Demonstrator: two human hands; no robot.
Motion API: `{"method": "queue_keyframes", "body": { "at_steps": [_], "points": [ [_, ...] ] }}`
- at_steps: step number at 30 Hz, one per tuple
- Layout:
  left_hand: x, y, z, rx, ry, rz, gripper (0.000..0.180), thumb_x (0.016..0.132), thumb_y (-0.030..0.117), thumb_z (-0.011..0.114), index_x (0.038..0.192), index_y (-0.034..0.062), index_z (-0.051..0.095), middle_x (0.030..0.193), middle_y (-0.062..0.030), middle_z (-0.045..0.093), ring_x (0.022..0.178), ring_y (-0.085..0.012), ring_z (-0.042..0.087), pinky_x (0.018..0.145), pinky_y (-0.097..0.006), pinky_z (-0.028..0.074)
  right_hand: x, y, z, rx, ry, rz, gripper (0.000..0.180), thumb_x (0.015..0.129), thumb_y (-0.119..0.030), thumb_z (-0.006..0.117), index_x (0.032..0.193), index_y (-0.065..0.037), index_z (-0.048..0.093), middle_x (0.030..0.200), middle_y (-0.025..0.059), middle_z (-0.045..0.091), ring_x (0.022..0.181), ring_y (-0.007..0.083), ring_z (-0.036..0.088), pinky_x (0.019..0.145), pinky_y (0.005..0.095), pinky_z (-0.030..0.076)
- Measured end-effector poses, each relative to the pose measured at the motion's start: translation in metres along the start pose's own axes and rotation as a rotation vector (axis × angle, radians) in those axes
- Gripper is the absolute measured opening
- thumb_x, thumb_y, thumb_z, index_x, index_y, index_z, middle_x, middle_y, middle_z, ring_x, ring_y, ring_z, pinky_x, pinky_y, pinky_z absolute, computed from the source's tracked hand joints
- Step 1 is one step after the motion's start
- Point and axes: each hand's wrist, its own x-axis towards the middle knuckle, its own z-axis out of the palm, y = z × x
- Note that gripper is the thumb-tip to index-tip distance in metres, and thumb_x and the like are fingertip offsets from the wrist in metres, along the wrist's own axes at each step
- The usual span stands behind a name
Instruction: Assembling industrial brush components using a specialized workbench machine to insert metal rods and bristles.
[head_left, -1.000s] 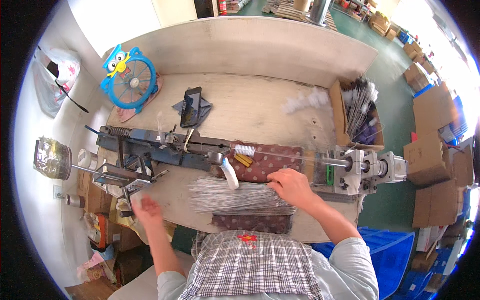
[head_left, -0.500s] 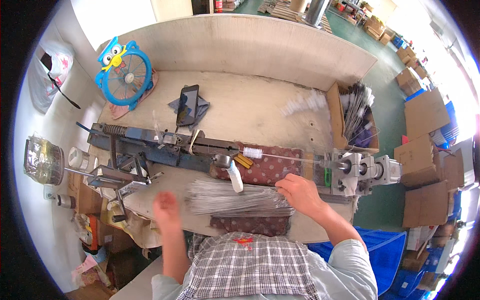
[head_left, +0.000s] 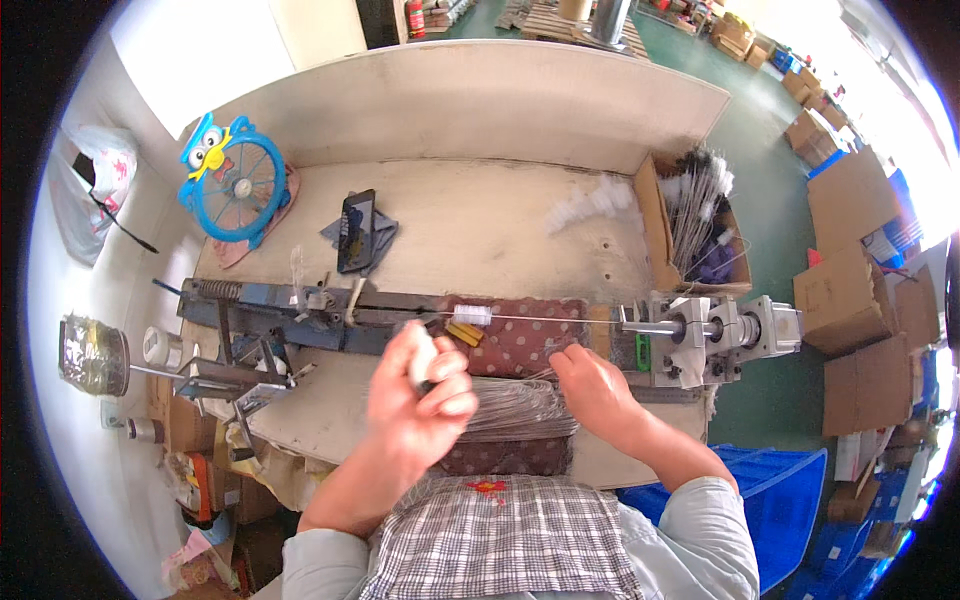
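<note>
My left hand (head_left: 412, 405) is closed around the white lever handle (head_left: 423, 362), most of which the fingers hide. My right hand (head_left: 598, 395) pinches thin wire at the right end of a bundle of metal wires (head_left: 515, 408); the fingertips partly hide the hold. The bundle lies crosswise in front of me, on a brown dotted cloth (head_left: 550, 335). Beyond my hands, a small white bristle roll (head_left: 472, 315) sits on a wire strung along the bench machine (head_left: 385, 303) to a metal spindle (head_left: 655, 328). Yellow pieces (head_left: 464, 333) lie just below the roll.
At the back right, a cardboard box (head_left: 650, 215) holds wire brushes beside white fluff (head_left: 597, 205). A phone (head_left: 356, 230) lies on a grey cloth; a blue toy-faced fan (head_left: 240, 188) stands at left. A crank frame (head_left: 235, 375) juts out at left. A blue crate (head_left: 770, 500) is at lower right.
My left hand has moved up and right from beside the wires and closed on the white handle. My right hand stays at the wire ends. The view has shifted slightly.
</note>
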Motion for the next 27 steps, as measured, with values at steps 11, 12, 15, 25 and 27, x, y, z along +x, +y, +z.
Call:
{"method": "queue_keyframes", "body": {
  "at_steps": [11,12,15,25,27],
  "points": [
    [0.023,-0.042,-0.009,1.277,-0.115,0.215,0.023,0.093,0.023,0.05,0.087,0.0032,0.061,0.086,-0.0118,0.065,0.052,-0.0137,0.055,0.049,-0.03,0.047,0.001,0.04,-0.115,0.114,0.542,0.218,0.013,0.083,-0.004,0.059,0.094,0.0,0.064,0.088,0.0149,0.065,0.08,0.029,0.064,0.073,0.0333,0.05],
    [0.044,-0.051,-0.003,1.581,-0.188,0.449,0.018,0.091,0.019,0.053,0.09,0.0032,0.061,0.089,-0.0116,0.065,0.057,-0.0158,0.058,0.05,-0.031,0.048,0.007,0.041,-0.108,0.155,0.518,0.214,0.013,0.082,-0.003,0.058,0.094,0.0,0.064,0.088,0.0151,0.065,0.079,0.029,0.064,0.073,0.0332,0.05],
    [0.106,-0.073,-0.002,2.117,-0.253,0.824,0.012,0.088,0.014,0.056,0.092,0.0041,0.061,0.09,-0.0111,0.063,0.065,-0.0209,0.063,0.054,-0.034,0.05,0.026,0.039,-0.085,0.24,0.462,0.144,0.014,0.082,-0.002,0.059,0.094,0.0,0.065,0.087,0.0158,0.065,0.077,0.0292,0.064,0.07,0.0343,0.051],
    [0.178,-0.066,-0.016,2.739,-0.231,0.827,0.025,0.078,0.01,0.057,0.102,0.0107,0.061,0.09,-0.0093,0.06,0.083,-0.0292,0.062,0.069,-0.04,0.051,0.032,0.059,-0.055,0.297,0.457,0.14,0.009,0.081,-0.008,0.062,0.089,-0.004,0.064,0.078,0.0148,0.064,0.069,0.0328,0.061,0.063,0.0369,0.049],
    [0.209,-0.064,-0.027,2.782,-0.269,0.914,0.028,0.078,0.013,0.059,0.107,0.0098,0.06,0.095,-0.0092,0.061,0.087,-0.0272,0.063,0.073,-0.039,0.05,0.037,0.058,-0.052,0.244,0.445,0.059,0.009,0.08,-0.01,0.064,0.086,-0.005,0.065,0.077,0.0137,0.064,0.069,0.0333,0.061,0.063,0.0374,0.049]
  ]
}}
